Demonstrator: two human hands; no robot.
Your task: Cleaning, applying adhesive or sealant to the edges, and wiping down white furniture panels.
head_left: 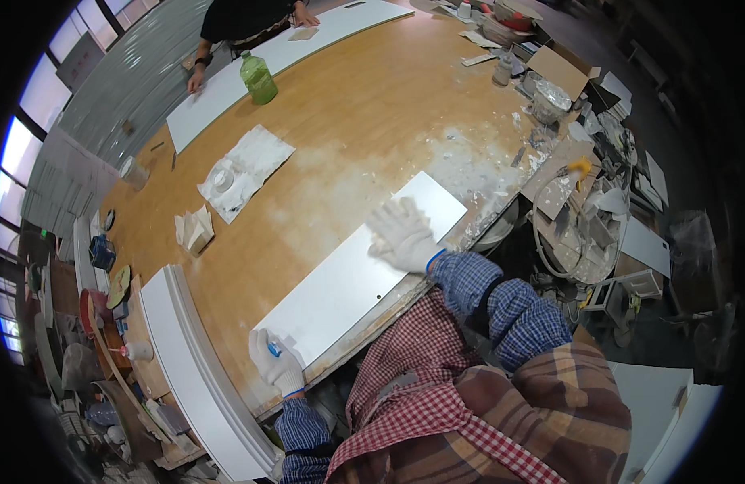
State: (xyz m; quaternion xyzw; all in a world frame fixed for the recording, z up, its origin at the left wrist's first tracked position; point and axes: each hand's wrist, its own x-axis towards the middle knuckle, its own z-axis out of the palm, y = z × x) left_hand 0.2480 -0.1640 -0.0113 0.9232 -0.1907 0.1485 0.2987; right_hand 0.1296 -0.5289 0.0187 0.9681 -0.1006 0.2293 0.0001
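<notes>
A long white panel (340,278) lies slantwise along the near edge of the worktable, with a small dark hole close to its near side. My right hand (404,236), in a white knitted glove, presses flat on the panel's right part, fingers spread and slightly blurred. Whether a cloth lies beneath it I cannot tell. At the panel's left end, my gloved left hand (277,365) curls around the corner. A small blue patch (273,348) shows by its fingers; what it is cannot be made out.
Across the wooden table (324,185), a person's hands rest on another long white panel (219,101) beside a green bottle (258,78). A white sheet (255,161) bears a small round container. White mouldings (191,355) stand left; cluttered tubs and boxes (562,105) crowd the right.
</notes>
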